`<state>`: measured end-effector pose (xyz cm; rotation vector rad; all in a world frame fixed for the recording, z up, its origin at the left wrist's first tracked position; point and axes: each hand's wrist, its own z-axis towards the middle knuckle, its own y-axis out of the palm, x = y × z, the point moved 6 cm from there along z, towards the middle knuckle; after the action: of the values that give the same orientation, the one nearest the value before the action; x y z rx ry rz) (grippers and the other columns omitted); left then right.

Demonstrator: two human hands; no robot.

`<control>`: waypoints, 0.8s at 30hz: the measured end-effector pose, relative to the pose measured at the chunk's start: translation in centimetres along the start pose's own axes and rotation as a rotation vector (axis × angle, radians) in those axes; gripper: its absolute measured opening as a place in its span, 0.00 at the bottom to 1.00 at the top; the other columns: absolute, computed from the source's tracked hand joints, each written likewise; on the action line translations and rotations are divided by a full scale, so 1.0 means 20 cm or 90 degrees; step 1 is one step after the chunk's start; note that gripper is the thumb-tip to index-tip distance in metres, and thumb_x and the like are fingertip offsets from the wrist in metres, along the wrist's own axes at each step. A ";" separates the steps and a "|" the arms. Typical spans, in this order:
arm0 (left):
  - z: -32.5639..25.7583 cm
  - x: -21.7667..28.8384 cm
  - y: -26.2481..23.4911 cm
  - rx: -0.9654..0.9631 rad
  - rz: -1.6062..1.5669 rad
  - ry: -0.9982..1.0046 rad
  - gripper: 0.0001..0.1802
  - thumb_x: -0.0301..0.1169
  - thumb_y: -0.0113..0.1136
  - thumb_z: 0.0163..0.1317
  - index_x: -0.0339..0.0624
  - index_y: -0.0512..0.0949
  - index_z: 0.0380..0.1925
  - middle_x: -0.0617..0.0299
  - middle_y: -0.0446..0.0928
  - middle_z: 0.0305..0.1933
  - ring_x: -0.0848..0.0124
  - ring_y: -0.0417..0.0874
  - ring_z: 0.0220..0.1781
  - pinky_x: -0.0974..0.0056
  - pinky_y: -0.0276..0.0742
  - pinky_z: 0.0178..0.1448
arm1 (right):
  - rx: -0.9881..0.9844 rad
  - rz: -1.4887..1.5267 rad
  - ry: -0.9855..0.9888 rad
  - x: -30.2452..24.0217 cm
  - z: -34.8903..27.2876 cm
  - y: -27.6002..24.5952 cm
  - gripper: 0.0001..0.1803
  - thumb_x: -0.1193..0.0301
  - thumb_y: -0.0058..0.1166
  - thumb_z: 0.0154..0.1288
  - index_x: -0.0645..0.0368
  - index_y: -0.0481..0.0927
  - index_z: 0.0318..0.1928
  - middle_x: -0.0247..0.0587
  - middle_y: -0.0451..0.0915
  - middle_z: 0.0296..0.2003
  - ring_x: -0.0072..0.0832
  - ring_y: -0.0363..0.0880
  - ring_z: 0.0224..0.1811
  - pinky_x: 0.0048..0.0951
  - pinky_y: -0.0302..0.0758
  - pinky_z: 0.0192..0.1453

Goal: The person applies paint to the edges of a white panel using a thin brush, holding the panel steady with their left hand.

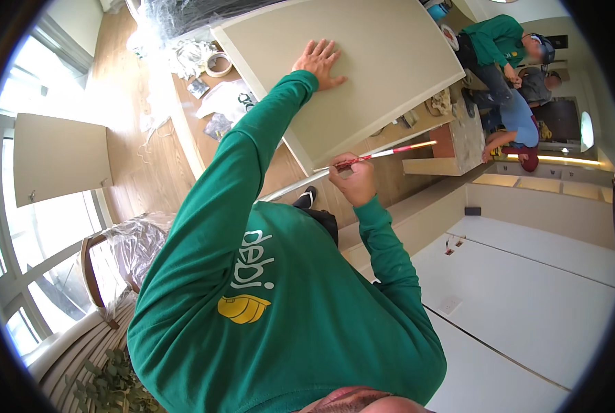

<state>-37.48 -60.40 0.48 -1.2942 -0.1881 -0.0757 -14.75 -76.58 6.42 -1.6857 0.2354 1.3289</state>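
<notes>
A large beige panel (390, 65) with paler strips along its edges lies in front of me. My left hand (319, 64) rests flat on it, fingers spread, near the panel's left side. By the panel's near corner, my right hand (353, 179) is closed round a slim red-and-white stick (404, 148), which looks like a thin paintbrush. One end of the stick points at that corner; the other reaches out to the right. Whether its tip touches the panel edge, I cannot tell.
Left of the panel are a tape roll (218, 64) and a white bag (225, 101). Co-workers (493, 41) are at the far right, near a wooden box (452, 148). A plastic-wrapped chair (135, 241) stands at left; white panels (527, 296) are at right.
</notes>
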 end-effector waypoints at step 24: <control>0.01 0.02 -0.04 0.025 -0.053 0.046 0.47 0.65 0.51 0.65 0.45 0.62 0.74 0.50 0.53 0.81 0.54 0.48 0.84 0.48 0.39 0.85 | 0.556 0.179 0.063 0.50 -0.42 -0.72 0.08 0.78 0.65 0.64 0.65 0.81 0.43 0.36 0.82 0.38 0.20 0.81 0.40 0.23 0.80 0.46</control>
<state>-37.20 -60.34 1.42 -1.2416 -0.1818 -0.1888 4.09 -71.40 5.60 -0.9835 0.9842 1.0895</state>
